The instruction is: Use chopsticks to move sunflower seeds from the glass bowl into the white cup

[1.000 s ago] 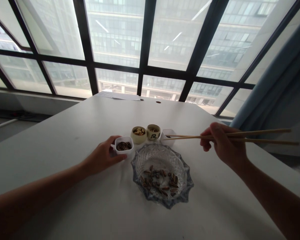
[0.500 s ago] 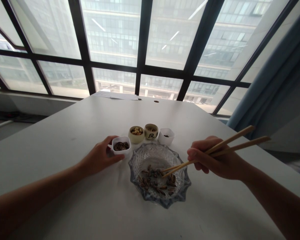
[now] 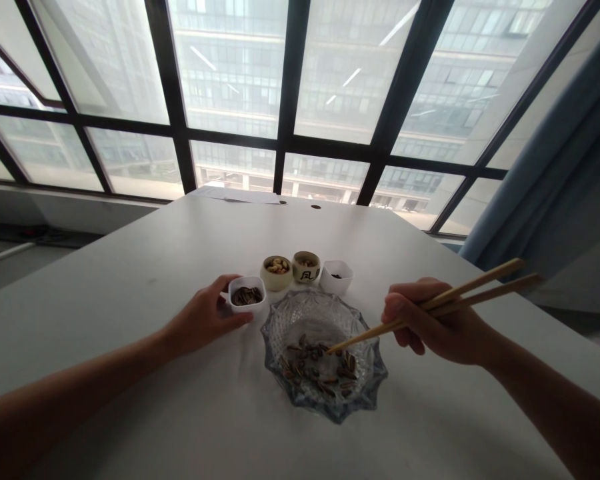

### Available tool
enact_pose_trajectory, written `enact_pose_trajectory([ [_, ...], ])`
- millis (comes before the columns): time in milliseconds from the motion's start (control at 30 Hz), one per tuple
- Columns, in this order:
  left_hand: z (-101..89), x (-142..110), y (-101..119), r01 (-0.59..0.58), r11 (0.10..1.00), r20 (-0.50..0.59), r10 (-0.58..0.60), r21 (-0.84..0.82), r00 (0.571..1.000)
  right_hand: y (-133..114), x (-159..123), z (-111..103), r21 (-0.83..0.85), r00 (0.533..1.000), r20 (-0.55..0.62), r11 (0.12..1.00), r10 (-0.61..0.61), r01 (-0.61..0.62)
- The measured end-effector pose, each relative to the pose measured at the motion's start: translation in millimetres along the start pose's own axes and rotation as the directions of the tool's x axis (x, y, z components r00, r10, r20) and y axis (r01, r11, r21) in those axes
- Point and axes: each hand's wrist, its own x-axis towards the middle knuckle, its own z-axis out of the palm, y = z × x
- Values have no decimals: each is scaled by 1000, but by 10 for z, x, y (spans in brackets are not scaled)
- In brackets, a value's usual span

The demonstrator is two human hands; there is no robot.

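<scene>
Grips slim tan wooden chopsticks (image 3: 365, 336) in right hand (image 3: 440, 333) and, apparently for steadiness, clasps square white plastic-looking cup (image 3: 257, 307) in left hand (image 3: 206, 318).

The person's left forearm (image 3: 90, 373) is bare from the lower left edge of the frame up to the wrist, a long, smooth shape that narrows evenly. The left hand (image 3: 205, 317), left of centre, is bare too, with a slender thumb (image 3: 237, 321). From the lower right corner comes the right forearm (image 3: 545, 390), likewise bare, broad at the frame's edge and slimmer at the wrist. The right hand (image 3: 437, 323), right of centre, is uncovered, its fingers rounded at the ends. Deep shading blurs skin detail near both lower corners; fingernails are too indistinct to describe.
</scene>
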Motion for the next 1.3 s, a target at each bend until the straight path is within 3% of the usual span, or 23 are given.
enact_pose_trajectory([
  [67,6,1,-18,-7,1000,-21,8,19,1000,84,43,0,108,988,-140,993,69,-54],
  [167,18,6,-45,-38,998,-78,42,49,996,217,125,11,284,921,-345,955,182,-83],
  [233,25,7,-55,-47,997,-106,52,53,993,264,162,36,343,884,-417,937,208,-59],
  [400,30,3,-33,-37,999,-88,40,33,995,151,223,248,265,830,-554,959,69,97],
  [567,33,7,-14,-45,999,-73,46,20,996,20,445,621,211,864,-486,942,-130,261],
  [700,42,2,-22,-73,997,-75,74,15,994,35,589,746,155,955,-265,972,-133,178],
  [767,42,-4,-22,-78,997,-73,79,19,994,40,566,695,149,933,-341,973,-117,176],
  [833,39,-9,-20,-82,996,-71,83,23,994,47,479,596,144,875,-474,972,-96,185],
  [900,37,-9,-24,-84,996,-73,86,30,994,66,353,495,122,867,-494,982,-63,141],
  [1000,38,-3,-36,-79,996,-73,81,39,994,100,162,401,17,930,-368,999,-27,36],
  [1100,36,3,-35,-65,997,-61,67,35,996,89,38,350,-166,983,-157,984,-92,65],
  [1200,28,1,-14,-47,998,-51,49,32,997,31,-20,268,-242,984,5,954,-180,176],
  [1300,21,-4,8,-38,999,-52,39,33,998,-18,-49,153,-213,985,-10,962,-175,169],
])
